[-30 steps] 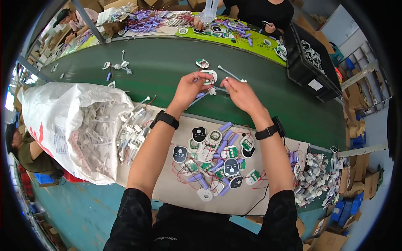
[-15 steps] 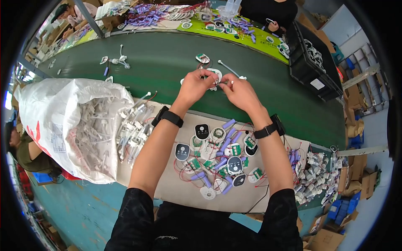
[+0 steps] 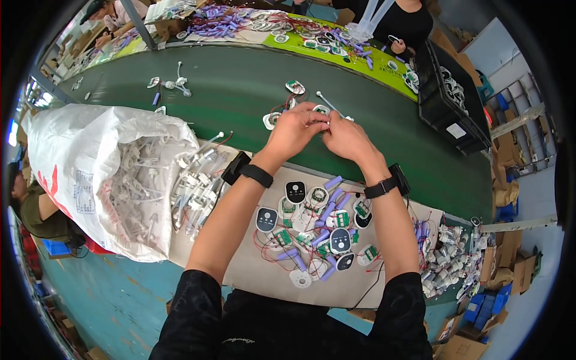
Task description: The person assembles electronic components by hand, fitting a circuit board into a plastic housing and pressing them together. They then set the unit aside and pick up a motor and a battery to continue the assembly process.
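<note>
Over the near side of the green conveyor belt, my left hand (image 3: pixel 297 131) and my right hand (image 3: pixel 349 139) meet fingertip to fingertip. Both are closed in a pinch, and a tiny white bit shows between them; its kind is too small to tell. Just beyond the fingers a white round part (image 3: pixel 321 110) is partly hidden. Beside my left hand lies a white housing with a circuit board (image 3: pixel 272 120); red wires run near it toward another board piece (image 3: pixel 294 87). A thin white tube (image 3: pixel 329 104) lies past my right hand.
Below my forearms, a beige board (image 3: pixel 240 264) bears purple battery cells, wired circuit boards and black-faced covers (image 3: pixel 295 192). A white sack (image 3: pixel 72 156) of clear plastic parts stands left. Motor-like parts (image 3: pixel 447 252) are heaped right. A black crate (image 3: pixel 447 117) stands far right; people work across the belt.
My hands have drawn closer together, with the left shifting right so their fingertips now meet. The white housing left of them shows more fully. The whole view has shifted slightly.
</note>
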A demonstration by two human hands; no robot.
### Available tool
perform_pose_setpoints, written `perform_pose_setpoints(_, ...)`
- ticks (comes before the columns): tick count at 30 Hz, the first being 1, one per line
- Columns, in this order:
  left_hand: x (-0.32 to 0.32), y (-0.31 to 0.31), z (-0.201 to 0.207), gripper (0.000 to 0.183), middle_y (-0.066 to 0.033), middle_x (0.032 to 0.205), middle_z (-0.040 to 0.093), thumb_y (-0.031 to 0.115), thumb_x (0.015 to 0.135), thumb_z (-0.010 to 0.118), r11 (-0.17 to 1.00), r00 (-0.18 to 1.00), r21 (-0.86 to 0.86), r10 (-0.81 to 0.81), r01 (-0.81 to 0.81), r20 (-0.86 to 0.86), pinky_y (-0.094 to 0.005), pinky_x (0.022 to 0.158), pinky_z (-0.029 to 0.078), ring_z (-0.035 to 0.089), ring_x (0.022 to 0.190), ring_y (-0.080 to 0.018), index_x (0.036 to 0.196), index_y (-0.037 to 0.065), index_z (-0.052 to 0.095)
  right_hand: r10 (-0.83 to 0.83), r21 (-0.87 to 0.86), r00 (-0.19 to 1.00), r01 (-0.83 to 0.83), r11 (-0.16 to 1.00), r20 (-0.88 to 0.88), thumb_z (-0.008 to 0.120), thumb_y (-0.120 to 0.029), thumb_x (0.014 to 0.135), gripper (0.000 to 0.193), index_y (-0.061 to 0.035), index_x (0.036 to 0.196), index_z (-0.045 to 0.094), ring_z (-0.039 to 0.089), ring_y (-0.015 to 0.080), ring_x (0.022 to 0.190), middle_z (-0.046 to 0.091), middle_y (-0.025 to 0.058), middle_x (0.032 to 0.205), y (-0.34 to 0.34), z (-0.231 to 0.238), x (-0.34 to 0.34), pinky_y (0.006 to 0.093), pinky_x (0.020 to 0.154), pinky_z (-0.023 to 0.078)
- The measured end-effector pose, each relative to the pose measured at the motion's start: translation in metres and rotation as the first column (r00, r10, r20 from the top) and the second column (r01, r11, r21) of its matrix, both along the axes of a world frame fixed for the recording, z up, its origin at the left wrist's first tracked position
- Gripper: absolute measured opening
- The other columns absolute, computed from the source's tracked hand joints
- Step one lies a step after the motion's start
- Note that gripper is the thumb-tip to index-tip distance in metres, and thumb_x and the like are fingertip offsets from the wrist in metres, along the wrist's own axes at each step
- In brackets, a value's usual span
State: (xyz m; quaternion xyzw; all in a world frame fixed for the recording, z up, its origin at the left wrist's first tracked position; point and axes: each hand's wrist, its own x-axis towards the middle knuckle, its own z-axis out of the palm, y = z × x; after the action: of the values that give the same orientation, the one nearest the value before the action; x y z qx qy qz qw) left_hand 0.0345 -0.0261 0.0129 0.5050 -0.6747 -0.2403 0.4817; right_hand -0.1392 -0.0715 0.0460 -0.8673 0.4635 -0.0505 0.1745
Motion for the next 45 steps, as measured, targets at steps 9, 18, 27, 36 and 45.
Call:
perform_pose_setpoints(9, 0.014, -0.008, -0.002, 0.018, -0.0119, 0.101, 0.072, 0.016, 0.088, 0.077, 0.995, 0.999, 0.097, 0.007, -0.004, -0.035, -0.0310, 0.071, 0.057, 0.070, 0.077, -0.0160, 0.102, 0.004, 0.077, -0.084, 0.172, 0.851, -0.007, 0.985, 0.518, 0.071, -0.011, 0.087, 0.025, -0.0034, 0.110, 0.064, 0.065, 0.0154, 0.068, 0.065, 0.0061, 0.079, 0.005, -0.010, -0.011, 0.0308, 0.061, 0.051)
perform_pose_setpoints(18, 0.018, -0.004, -0.006, 0.020, -0.0046, 0.085, 0.072, 0.016, 0.092, 0.075, 0.952, 0.975, 0.304, 0.044, 0.024, -0.217, -0.0240, 0.072, 0.056, 0.068, 0.077, -0.0083, 0.103, -0.001, 0.075, -0.136, 0.107, 0.697, 0.085, 0.991, 0.704, 0.076, -0.008, 0.088, 0.013, -0.0032, 0.100, 0.074, 0.056, 0.0066, 0.064, 0.064, 0.0014, 0.083, 0.014, -0.022, 0.001, 0.0238, 0.060, 0.046)
perform_pose_setpoints(27, 0.021, 0.003, -0.002, 0.026, -0.0051, 0.100, 0.073, 0.017, 0.095, 0.073, 0.894, 0.884, 0.416, 0.054, 0.165, -0.465, -0.0237, 0.082, 0.057, 0.069, 0.089, -0.0103, 0.112, -0.002, 0.072, -0.149, 0.092, 0.654, 0.120, 0.988, 0.741, 0.073, -0.010, 0.090, 0.012, -0.0033, 0.100, 0.074, 0.058, 0.0102, 0.071, 0.065, 0.0034, 0.087, 0.011, -0.018, 0.007, 0.0255, 0.065, 0.048)
perform_pose_setpoints(36, 0.017, 0.004, -0.004, 0.025, -0.0044, 0.102, 0.072, 0.018, 0.098, 0.069, 0.899, 0.806, 0.403, 0.107, 0.172, -0.582, -0.0252, 0.084, 0.059, 0.068, 0.091, -0.0103, 0.112, -0.003, 0.071, -0.132, 0.097, 0.640, 0.090, 0.991, 0.757, 0.074, -0.008, 0.089, 0.012, -0.0030, 0.099, 0.074, 0.057, 0.0096, 0.072, 0.064, 0.0022, 0.088, 0.010, -0.018, 0.011, 0.0250, 0.067, 0.048)
perform_pose_setpoints(45, 0.014, 0.005, 0.001, 0.026, -0.0045, 0.097, 0.072, 0.020, 0.097, 0.070, 0.881, 0.867, 0.467, 0.169, 0.081, -0.469, -0.0252, 0.079, 0.061, 0.068, 0.089, -0.0101, 0.107, -0.004, 0.073, -0.161, 0.092, 0.655, 0.138, 0.986, 0.739, 0.077, -0.008, 0.085, 0.014, -0.0038, 0.098, 0.076, 0.061, 0.0091, 0.069, 0.068, 0.0038, 0.085, 0.014, -0.017, 0.014, 0.0248, 0.064, 0.050)
